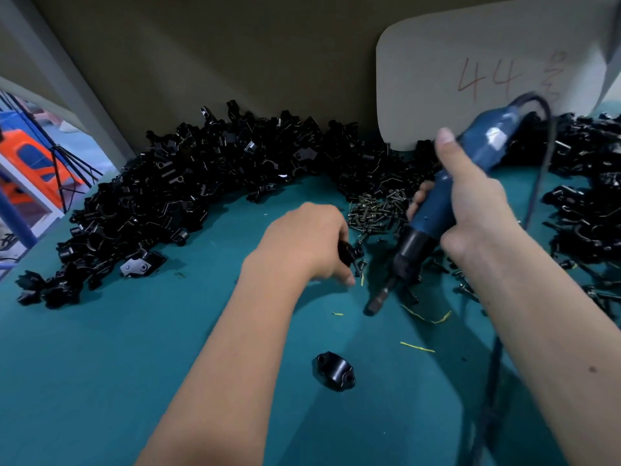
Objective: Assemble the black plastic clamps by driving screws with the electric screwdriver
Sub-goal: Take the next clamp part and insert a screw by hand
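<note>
Teal matting covers the counter (100,381), banked at the back with a heap of black clamp parts (174,183). Pinched in the left hand (309,243) is a small black clamp piece (349,255), held just left of the screw pile (376,210). Beside it to the right, the right hand (470,203) grips the electric screwdriver (447,200), its long axis slanting down-left, bit (378,302) near the mat. One loose clamp half (336,370) lies nearer the body, closest to the left arm.
</note>
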Available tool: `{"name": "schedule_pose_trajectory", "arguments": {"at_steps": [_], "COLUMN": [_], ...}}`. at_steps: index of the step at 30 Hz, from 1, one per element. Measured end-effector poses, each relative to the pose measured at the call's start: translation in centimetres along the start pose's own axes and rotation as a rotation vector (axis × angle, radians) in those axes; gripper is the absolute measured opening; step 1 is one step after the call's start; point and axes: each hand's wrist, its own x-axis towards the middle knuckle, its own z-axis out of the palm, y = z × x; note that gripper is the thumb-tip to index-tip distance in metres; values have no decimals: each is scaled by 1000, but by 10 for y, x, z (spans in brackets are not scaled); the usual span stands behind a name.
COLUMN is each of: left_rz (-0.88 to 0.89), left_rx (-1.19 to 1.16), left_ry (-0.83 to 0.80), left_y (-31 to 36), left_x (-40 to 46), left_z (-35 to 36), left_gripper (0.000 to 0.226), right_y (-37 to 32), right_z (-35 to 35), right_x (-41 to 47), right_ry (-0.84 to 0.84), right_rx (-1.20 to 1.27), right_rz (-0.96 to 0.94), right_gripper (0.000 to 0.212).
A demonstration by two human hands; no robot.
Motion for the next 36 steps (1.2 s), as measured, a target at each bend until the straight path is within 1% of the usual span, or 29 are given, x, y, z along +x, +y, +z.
{"name": "schedule_pose_trajectory", "arguments": {"at_steps": [2, 3, 4, 6, 9, 11, 13, 15, 17, 18, 19, 20, 21, 22, 23, 24, 25, 26, 27, 29, 32, 34, 36], "left_rz": [-26, -29, -26, -43, -164, -234, -259, -277, -274, -267, -253, -237, -229, -228, -231, -229, -220, -206, -194, -183, -176, -163, -153], "left_rx": [59, 39, -59, -438, -1016, -1328, -1516, -1629, -1724, -1754, -1763, -1755, -1736, -1711, -1684, -1658, -1635, -1617, -1610, -1631, -1652, -1585, -1462], "left_ry": [55, 52, 27, -10, -33, -86, -122, -131, -97, -59, -18, 19, 50, 72, 86, 90, 82, 65, 53, 46, 21, 21, 64], "left_y": [2, 1, -1, -1, -6, -14, -21, -26, -27, -27, -27, -26, -25, -23, -22, -22, -22, -20, -19, -18, -15, -14, -11], "left_x": [8, 11, 13, 13, 8, 3, -4, -12, -19, -22, -24, -25, -27, -27, -28, -28, -29, -29, -30, -31, -31, -31, -29], "left_z": [-14, -19, -21, -16, 2, 13, 23, 32, 40, 43, 44, 46, 46, 47, 47, 47, 48, 47, 47, 46, 45, 45, 46], "left_gripper": [49, 49, 48, 42, 34, 31, 38, 40, 45, 48, 47, 40, 33, 30, 29, 29, 30, 32, 33, 34, 35, 40, 44], "right_y": [7, 12, 18, 29, 34, 35, 34, 32, 29, 26, 23, 20, 19, 21, 25, 29, 33, 35, 35, 33, 28, 25, 22], "right_z": [0, 0, -1, -3, -7, -9, -7, -4, -3, -2, 1, 4, 7, 10, 13, 14, 15, 15, 14, 13, 10, 9, 8], "right_x": [2, 4, 6, 10, 12, 10, 5, 1, -1, -3, -6, -9, -14, -18, -21, -23, -23, -23, -21, -19, -17, -17, -16], "right_ry": [-69, -89, -92, -53, 12, 14, 1, 20, 109, 109, 36, -114, -293, -454, -562, -609, -615, -606, -611, -662, -745, -787, -813], "right_rx": [-108, -168, -238, -454, -927, -1121, -1259, -1400, -1476, -1443, -1364, -1263, -1198, -1205, -1281, -1400, -1515, -1593, -1613, -1562, -1389, -1328, -1313], "right_rz": [50, 48, 31, -35, -221, -320, -374, -445, -631, -760, -876, -929, -913, -869, -831, -823, -843, -865, -872, -840, -775, -732, -710], "right_gripper": [51, 52, 53, 52, 51, 52, 54, 58, 62, 57, 47, 36, 30, 31, 35, 38, 38, 34, 31, 27, 26, 25, 22]}}
